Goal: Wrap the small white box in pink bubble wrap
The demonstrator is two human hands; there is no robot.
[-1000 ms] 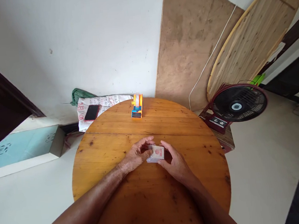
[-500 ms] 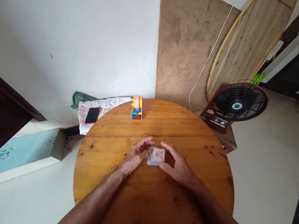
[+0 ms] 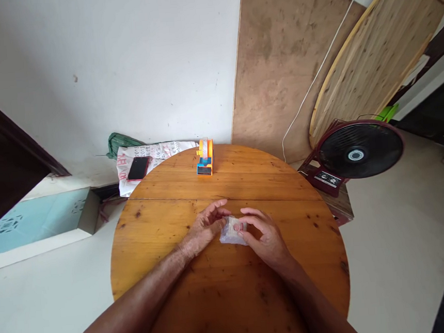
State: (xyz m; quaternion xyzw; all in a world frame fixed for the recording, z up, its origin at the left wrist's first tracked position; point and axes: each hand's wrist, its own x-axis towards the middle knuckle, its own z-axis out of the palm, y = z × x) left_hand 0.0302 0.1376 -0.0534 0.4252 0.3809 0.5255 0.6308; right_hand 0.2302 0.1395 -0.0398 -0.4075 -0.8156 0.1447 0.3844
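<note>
A small white box (image 3: 231,233) with a red print on top, in clear crinkled plastic, is between my hands over the round wooden table (image 3: 172,305). My left hand (image 3: 207,227) grips its left edge, thumb against the plastic and fingers curled behind. My right hand (image 3: 266,236) reaches in from the right. Its thumb and index finger close together on the plastic over the box's right part, covering some of the print. The other right fingers are bent above, away from the box.
An orange and blue tape dispenser (image 3: 205,158) stands near the table's far edge. Left of it, a phone (image 3: 138,168) lies on a white printed sack (image 3: 166,150). Beyond the table's right edge is a dark red fan (image 3: 357,154). A large round board (image 3: 371,55) leans against the wall.
My right thumb and index finger have come together onto the plastic at the box's right side; before, they were spread around it. My left hand keeps nearly the same place.
</note>
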